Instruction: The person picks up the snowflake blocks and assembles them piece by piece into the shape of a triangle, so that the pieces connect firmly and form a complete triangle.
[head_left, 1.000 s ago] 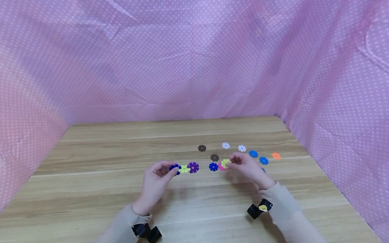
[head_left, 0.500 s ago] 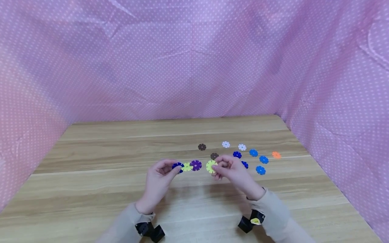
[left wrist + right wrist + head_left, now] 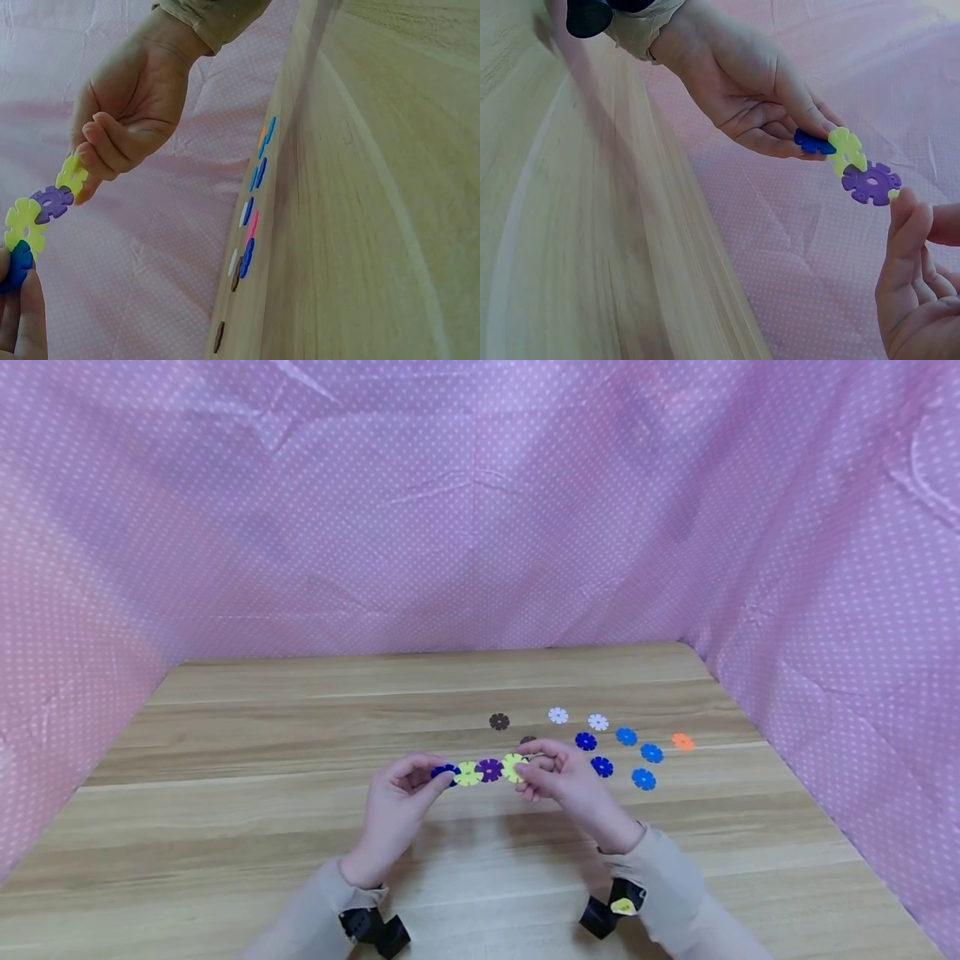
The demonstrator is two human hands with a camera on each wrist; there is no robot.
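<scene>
Pinching, the left grip [image 3: 395, 803] holds a blue disc [image 3: 444, 770] and the right grip [image 3: 570, 783] a yellow disc [image 3: 512, 766], ends of a row [image 3: 490, 770] raised above the surface [image 3: 480, 868]. Probably light, stiff and slightly slick, it wants handling by the edges; loose discs [image 3: 602, 767] lie beyond.

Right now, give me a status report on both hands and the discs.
Left hand: pinching blue disc. Right hand: pinching yellow disc against purple disc; can't tell if fully slotted. No obstruction seen between hands.
</scene>
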